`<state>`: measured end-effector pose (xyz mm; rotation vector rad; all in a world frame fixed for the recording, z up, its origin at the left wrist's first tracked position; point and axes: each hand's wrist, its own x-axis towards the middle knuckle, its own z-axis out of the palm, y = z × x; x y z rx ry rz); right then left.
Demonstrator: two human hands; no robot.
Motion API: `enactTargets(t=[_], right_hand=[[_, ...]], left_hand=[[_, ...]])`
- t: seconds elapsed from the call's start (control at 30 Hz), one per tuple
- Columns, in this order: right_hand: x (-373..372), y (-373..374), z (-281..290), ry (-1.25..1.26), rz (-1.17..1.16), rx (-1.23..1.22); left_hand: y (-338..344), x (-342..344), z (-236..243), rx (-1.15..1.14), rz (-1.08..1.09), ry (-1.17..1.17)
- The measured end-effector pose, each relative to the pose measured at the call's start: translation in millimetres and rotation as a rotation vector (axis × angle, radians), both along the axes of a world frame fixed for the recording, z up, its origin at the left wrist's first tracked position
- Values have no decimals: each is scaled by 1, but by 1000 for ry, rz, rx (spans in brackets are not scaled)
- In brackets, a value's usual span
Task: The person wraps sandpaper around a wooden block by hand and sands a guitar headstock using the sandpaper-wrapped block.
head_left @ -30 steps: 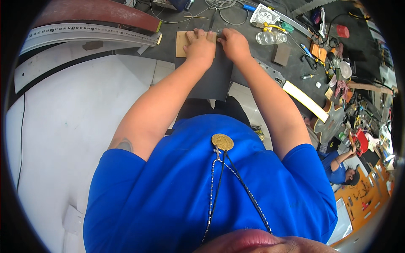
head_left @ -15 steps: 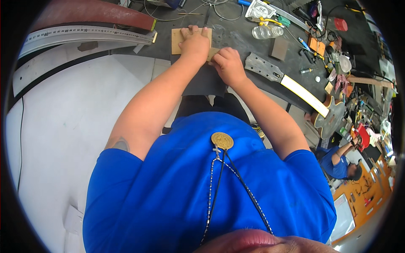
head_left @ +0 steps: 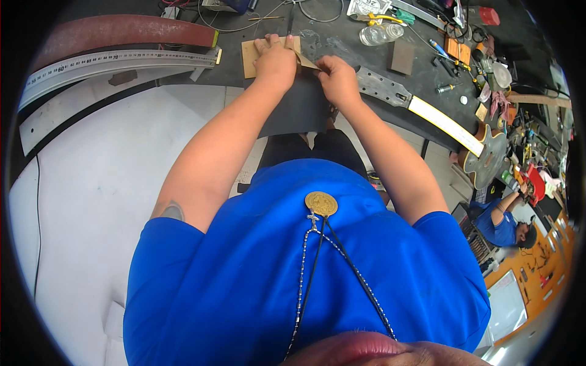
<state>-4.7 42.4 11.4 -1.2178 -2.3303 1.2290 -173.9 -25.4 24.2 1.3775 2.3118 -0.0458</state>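
Note:
A tan sheet of stiff paper (head_left: pixel 249 60) lies at the front of the dark bench. Pressing down on it with fingers spread is my left hand (head_left: pixel 274 62). My right hand (head_left: pixel 337 79) is closed in a pinch at the sheet's right side, where a strip is lifted and bent up from the bench. A dark flat piece (head_left: pixel 294 110) reaches from under my hands past the bench edge, toward my legs. Beyond my left fingers lies a narrow dark strip (head_left: pixel 291 25), its near end hidden by the hand.
Right of my hands lies a guitar neck (head_left: pixel 445 125) with its headstock and body. A glass jar (head_left: pixel 381 34), a brown block (head_left: pixel 401 57) and scattered tools sit beyond. At left are a long metal ruler (head_left: pixel 122 59) and a reddish-brown curved piece (head_left: pixel 128 33). Another person (head_left: pixel 503 222) works far right.
My right hand has moved slightly right and lifted the sheet's right side into a bent strip. My left hand still presses on the sheet. The view has shifted a little.

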Motion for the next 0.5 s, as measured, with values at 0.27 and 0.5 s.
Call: enactTargets(t=[0.27,0.5], right_hand=[[15,-18,-6,162,-42,-96],[14,-12,1,178,-259,-1]], left_hand=[[-2,-4,-15,10,2,7],[-1,-5,-4,-5,8,-14]])
